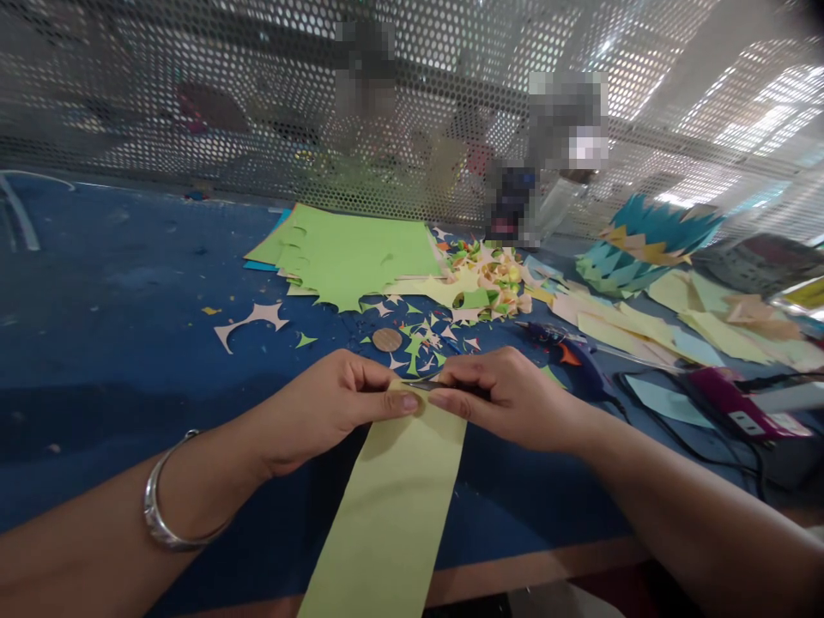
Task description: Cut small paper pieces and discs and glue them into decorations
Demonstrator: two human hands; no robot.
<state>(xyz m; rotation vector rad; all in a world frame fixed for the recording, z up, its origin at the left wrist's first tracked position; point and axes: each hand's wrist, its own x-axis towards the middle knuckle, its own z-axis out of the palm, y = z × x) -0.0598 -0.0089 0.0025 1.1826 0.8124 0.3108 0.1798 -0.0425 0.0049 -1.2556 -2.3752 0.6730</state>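
Observation:
A long pale yellow paper strip (399,498) hangs toward me over the table's front edge. My left hand (348,390) pinches its top left corner, thumb on the face of the paper. At the top right corner, my right hand (499,395) is closed around a thin, pointed metal tool (421,385). The tool lies along the strip's top edge, pointing left toward my left thumb; its handle end is hidden in my fingers. Just beyond my hands are a round wooden disc (387,340) and small green and white paper scraps (418,339).
Green paper sheets (360,249) are stacked at the back, beside a heap of curled paper pieces (493,279). To the right are a glue gun (572,352), a magenta power strip (740,403) with cables, loose paper pieces (631,330) and a teal paper basket (650,240). Perforated metal (257,112) stands behind.

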